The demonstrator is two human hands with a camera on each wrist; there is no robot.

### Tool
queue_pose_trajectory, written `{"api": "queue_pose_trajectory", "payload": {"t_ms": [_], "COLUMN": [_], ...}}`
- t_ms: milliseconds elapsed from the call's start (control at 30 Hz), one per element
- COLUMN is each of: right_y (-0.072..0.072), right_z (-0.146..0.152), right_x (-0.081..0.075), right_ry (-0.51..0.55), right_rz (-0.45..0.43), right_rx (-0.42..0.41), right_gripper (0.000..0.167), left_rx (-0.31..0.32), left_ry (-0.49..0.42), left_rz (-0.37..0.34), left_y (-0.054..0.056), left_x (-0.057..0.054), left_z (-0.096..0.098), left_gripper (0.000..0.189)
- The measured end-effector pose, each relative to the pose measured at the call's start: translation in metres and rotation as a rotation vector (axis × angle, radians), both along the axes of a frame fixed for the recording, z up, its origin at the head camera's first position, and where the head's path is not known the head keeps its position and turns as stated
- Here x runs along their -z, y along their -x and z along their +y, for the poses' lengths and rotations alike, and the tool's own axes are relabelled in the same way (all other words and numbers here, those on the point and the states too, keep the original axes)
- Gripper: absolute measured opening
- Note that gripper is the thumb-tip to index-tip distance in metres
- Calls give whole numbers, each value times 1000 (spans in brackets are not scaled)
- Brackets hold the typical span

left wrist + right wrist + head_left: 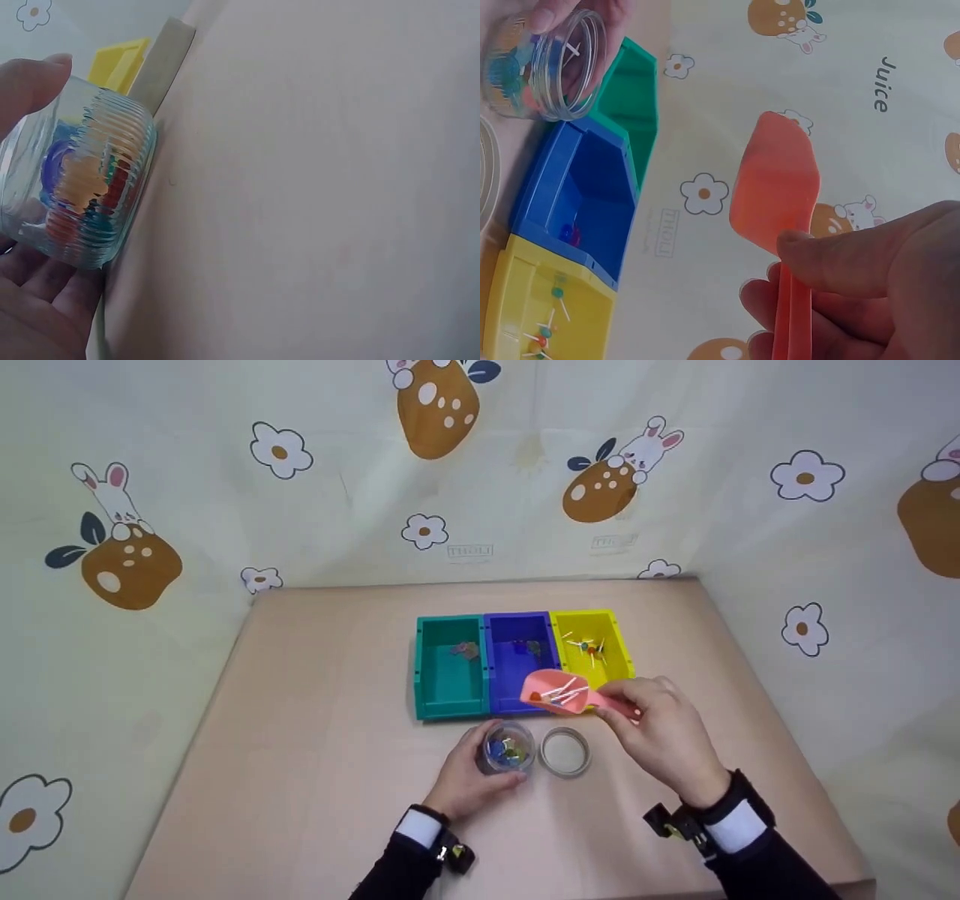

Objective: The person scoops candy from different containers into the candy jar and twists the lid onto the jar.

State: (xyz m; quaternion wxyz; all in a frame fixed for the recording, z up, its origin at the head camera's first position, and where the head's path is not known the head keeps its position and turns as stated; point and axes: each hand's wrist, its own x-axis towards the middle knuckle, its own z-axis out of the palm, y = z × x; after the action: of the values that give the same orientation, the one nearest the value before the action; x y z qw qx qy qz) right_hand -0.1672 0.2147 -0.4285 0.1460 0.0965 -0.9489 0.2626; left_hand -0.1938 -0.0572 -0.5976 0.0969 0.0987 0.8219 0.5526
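My left hand [469,780] grips a clear ribbed jar [105,172] that stands on the table, fingers on one side and thumb on the other. Small colourful pieces lie inside the open jar. In my right hand [667,727] is the handle of a pink scoop [553,690], raised over the front of the blue and yellow bins. Several white sticks with small coloured pieces lie in the scoop. The right wrist view shows the scoop's underside, the thumb pressed along its handle. Beside the jar a round lid [565,752] lies on the table.
Three joined bins stand behind the jar: green [450,694], blue [504,690] and yellow [619,649]. Small pieces lie in the green and blue bins, white sticks with coloured heads in the yellow. A patterned cloth wall [337,517] encloses the table [300,780].
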Motion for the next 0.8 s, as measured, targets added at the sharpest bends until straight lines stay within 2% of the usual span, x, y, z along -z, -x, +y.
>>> {"api": "queue_pose_trajectory", "payload": {"t_ms": [167,400,633,800], "right_y": [-2,-3,-5,-6], "right_z": [-2,-12,-24,-25], "right_x": [3,10,17,16], "right_ry": [-45,-138,-225,-227], "right_rz": [-13,18,62,81], "right_rx": [-46,-110,-134,-135], "right_gripper": [21,22,23,23], "left_rx": [-5,-4,4,2], "left_ry": [-2,-24,-20,-13], "left_rz": [-13,-28,35,35], "left_y": [0,1,1,1], "left_x": [1,0,4,4], "left_z": [-1,0,-1,-1], "left_gripper": [97,95,94,95]}}
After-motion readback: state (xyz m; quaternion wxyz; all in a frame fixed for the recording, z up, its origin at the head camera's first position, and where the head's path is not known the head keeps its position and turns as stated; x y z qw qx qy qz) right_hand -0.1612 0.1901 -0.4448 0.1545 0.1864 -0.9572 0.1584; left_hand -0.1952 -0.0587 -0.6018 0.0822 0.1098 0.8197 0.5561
